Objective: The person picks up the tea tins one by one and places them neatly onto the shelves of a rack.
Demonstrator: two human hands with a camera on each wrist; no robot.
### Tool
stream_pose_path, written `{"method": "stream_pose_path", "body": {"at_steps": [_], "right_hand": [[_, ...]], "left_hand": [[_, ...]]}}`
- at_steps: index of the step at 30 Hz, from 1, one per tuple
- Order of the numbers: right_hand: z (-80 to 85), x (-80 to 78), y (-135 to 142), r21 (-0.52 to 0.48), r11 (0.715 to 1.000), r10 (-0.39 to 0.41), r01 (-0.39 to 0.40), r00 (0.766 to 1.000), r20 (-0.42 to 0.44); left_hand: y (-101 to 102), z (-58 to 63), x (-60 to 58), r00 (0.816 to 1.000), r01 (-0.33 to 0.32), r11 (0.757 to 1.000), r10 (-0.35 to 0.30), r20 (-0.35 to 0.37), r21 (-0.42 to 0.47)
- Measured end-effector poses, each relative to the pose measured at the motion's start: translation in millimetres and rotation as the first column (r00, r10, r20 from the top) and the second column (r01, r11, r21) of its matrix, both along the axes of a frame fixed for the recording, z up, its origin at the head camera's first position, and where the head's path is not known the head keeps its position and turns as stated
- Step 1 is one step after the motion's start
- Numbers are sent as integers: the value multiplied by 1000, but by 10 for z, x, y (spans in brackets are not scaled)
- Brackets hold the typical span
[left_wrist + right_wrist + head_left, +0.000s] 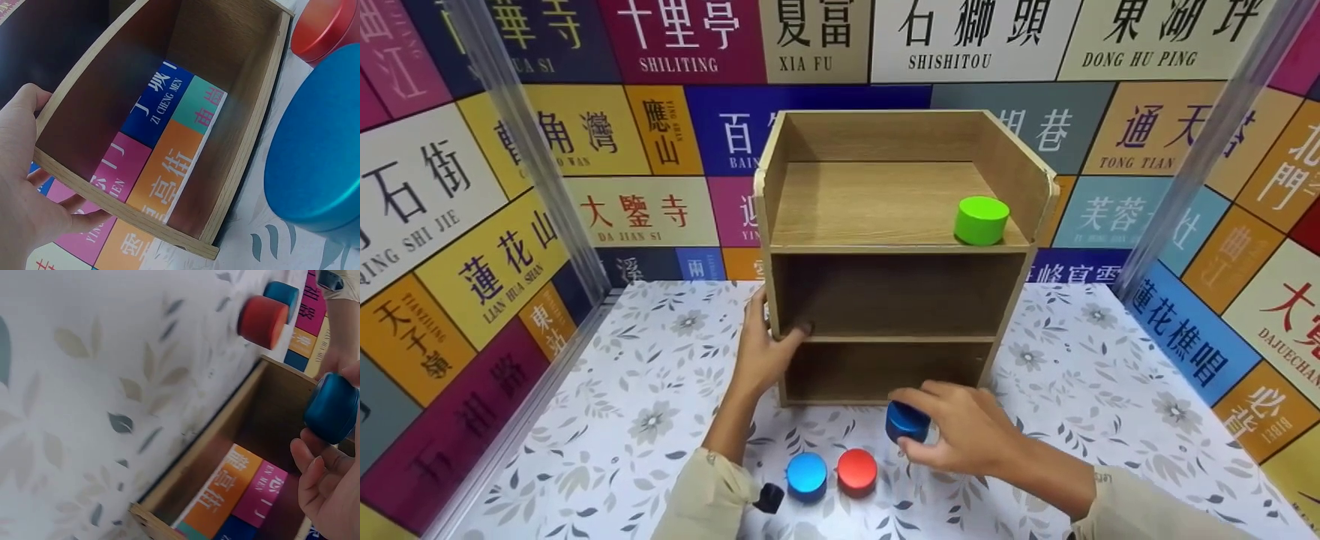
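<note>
Your right hand grips dark-blue metallic cylinder; left hand, left edge of brown wooden shelf. Likely shelving step; next needs level lift.

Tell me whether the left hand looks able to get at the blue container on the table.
Probably yes, once it lets go: the left hand grips the side of the wooden shelf, but nothing appears to block its way to that blue container.

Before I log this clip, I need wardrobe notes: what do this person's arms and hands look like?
The left sleeve and right sleeve are beige, the left one creased near the wrist. A small black piece sits beside its end. The left hand and right hand wear no gloves.
</note>
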State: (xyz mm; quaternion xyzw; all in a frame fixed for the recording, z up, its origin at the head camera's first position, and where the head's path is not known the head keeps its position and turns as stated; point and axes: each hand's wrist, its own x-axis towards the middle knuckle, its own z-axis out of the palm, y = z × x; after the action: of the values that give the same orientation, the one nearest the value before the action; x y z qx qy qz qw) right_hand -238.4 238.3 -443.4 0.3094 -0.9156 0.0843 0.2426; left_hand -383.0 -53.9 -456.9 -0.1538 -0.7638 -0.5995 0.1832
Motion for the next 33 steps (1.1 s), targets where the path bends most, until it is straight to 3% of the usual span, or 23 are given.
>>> {"method": "stream_pose_path", "body": {"at_steps": [11, 19, 27, 29, 33], "right_hand": [[435, -19, -26, -16, 1000, 24, -24, 1000, 1], [761, -16, -72, 3, 999, 44, -44, 999, 14], [1111, -19, -143, 11, 999, 45, -46, 999, 11], [1195, -26, -150, 3, 998, 68, -68, 998, 5], [1358, -54, -138, -11, 993, 117, -117, 993, -4]], "left_hand": [[-9, -3, -8, 999, 17, 1000, -17, -37, 13], [11, 20, 12, 1000, 13, 1000, -12, -18, 29], [29, 299, 286, 1000, 26, 999, -25, -17, 37], [30, 300, 289, 1000, 25, 999, -24, -16, 39], [26, 146, 140, 1000, 15, 999, -14, -14, 37]]}}
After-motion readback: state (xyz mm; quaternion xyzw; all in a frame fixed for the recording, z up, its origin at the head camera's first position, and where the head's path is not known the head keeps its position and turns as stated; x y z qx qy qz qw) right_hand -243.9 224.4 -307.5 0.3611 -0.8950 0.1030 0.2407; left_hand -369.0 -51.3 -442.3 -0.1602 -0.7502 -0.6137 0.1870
